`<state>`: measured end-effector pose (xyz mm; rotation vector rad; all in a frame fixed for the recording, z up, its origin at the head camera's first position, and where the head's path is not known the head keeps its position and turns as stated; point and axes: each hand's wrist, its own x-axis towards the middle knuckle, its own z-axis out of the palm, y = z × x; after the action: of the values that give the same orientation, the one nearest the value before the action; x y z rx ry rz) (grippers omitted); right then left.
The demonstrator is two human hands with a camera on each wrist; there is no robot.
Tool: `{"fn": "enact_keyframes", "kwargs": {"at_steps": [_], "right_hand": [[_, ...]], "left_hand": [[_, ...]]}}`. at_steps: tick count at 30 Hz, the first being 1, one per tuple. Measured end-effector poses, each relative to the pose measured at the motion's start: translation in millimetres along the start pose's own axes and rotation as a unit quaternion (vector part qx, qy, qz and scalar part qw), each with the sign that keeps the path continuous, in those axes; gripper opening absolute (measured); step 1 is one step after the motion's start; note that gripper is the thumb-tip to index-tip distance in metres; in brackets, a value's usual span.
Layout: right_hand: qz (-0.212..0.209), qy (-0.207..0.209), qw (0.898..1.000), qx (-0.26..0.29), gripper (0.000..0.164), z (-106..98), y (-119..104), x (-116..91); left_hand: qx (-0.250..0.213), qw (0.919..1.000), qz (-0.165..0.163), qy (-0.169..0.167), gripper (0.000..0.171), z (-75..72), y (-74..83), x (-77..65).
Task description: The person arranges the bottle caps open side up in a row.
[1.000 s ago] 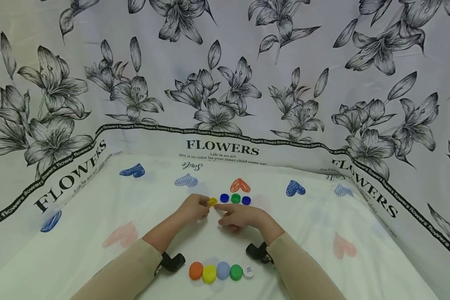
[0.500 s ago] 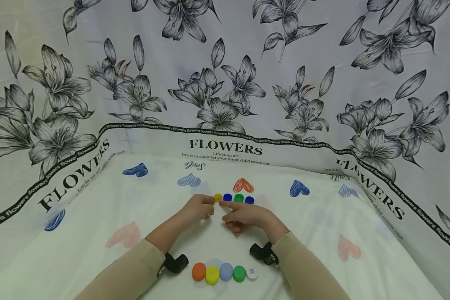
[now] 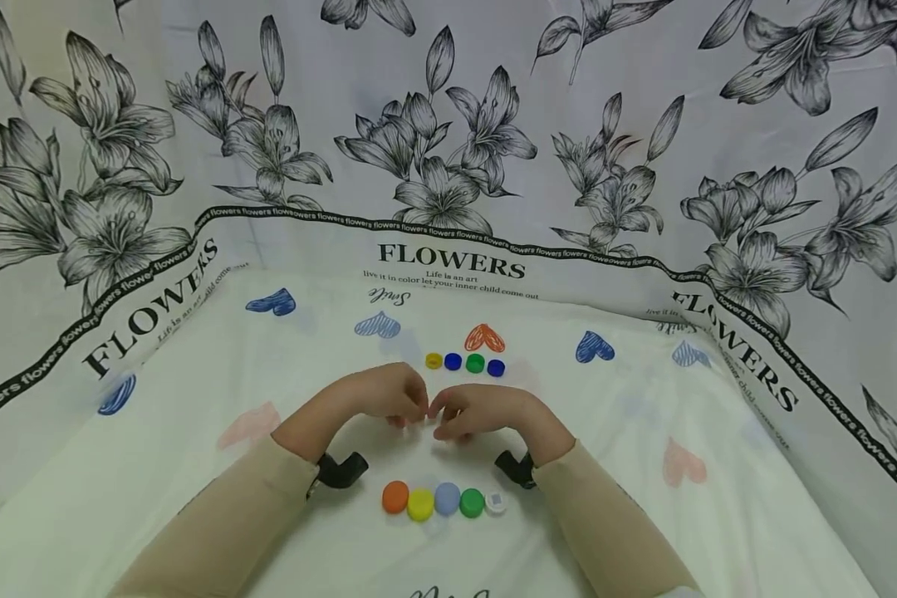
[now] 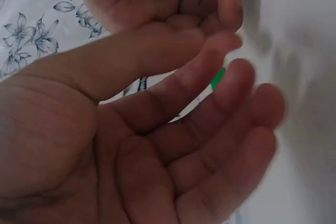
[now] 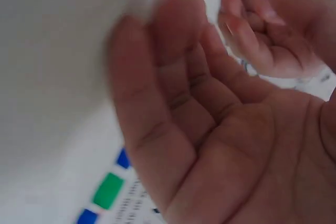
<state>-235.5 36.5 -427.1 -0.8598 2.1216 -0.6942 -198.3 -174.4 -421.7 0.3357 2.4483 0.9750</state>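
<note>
My left hand [image 3: 390,394] and right hand [image 3: 486,410] hover near each other in the middle of the cloth, fingertips close together. Both have loosely curled fingers with nothing held, as the left wrist view of my left palm [image 4: 142,145] and the right wrist view of my right palm [image 5: 226,129] show. Just beyond them lies a short row of bottle caps: yellow [image 3: 433,360], blue [image 3: 453,361], green [image 3: 475,363] and a second blue [image 3: 496,367]. In the right wrist view the green cap [image 5: 108,191] shows beside my fingers.
Closer to my body, between the forearms, sits another row of caps: orange [image 3: 395,497], yellow [image 3: 420,504], light blue [image 3: 447,498], green [image 3: 473,502] and white [image 3: 496,502]. A white cloth [image 3: 590,415] with printed hearts covers the surface. Behind hangs a flower-printed curtain [image 3: 523,208].
Both hands have drawn back toward my body from the yellow cap, which now stands in line beside the blue one. The head view has tilted down.
</note>
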Motion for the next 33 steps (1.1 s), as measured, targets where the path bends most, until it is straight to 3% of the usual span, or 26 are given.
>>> {"fn": "enact_keyframes", "kwargs": {"at_steps": [2,4,8,13,17,21,23,26,30,33], "right_hand": [[-0.004,-0.012,0.999,-0.044,0.024,4,-12,-6],[-0.006,-0.021,0.996,-0.085,0.015,8,-27,-11],[0.000,-0.027,0.989,-0.144,0.012,21,-52,-19],[-0.005,-0.026,0.987,-0.157,0.027,44,-65,-18],[-0.017,0.000,0.985,-0.169,0.030,64,-60,-17],[-0.005,0.037,0.983,-0.178,0.028,73,-50,-23],[-0.001,0.048,0.984,-0.172,0.023,73,-47,-25],[-0.004,0.062,0.985,-0.163,0.016,65,-44,-23],[0.001,0.094,0.985,-0.146,0.014,48,-37,-16],[0.011,0.109,0.985,-0.134,0.013,34,-29,-10]], "left_hand": [[0.063,0.9968,-0.021,-0.044,0.005,-1.8,8.2,-10.1],[0.123,0.9880,-0.048,-0.080,0.011,-1.7,16.8,-21.1],[0.189,0.9714,-0.087,-0.114,0.023,5.6,31.3,-38.8],[0.189,0.9706,-0.085,-0.123,0.015,15.0,37.5,-43.4],[0.178,0.9677,-0.055,-0.170,0.013,14.7,26.7,-34.2],[0.116,0.9659,-0.012,-0.231,0.019,15.1,18.0,-19.8],[0.083,0.9669,-0.003,-0.241,0.018,15.5,14.7,-15.6],[0.066,0.9754,-0.001,-0.210,0.014,13.3,9.2,-13.7],[0.058,0.9908,0.010,-0.122,0.014,8.2,1.7,-12.8],[0.047,0.9964,0.035,-0.061,0.022,5.9,-1.4,-8.5]]}}
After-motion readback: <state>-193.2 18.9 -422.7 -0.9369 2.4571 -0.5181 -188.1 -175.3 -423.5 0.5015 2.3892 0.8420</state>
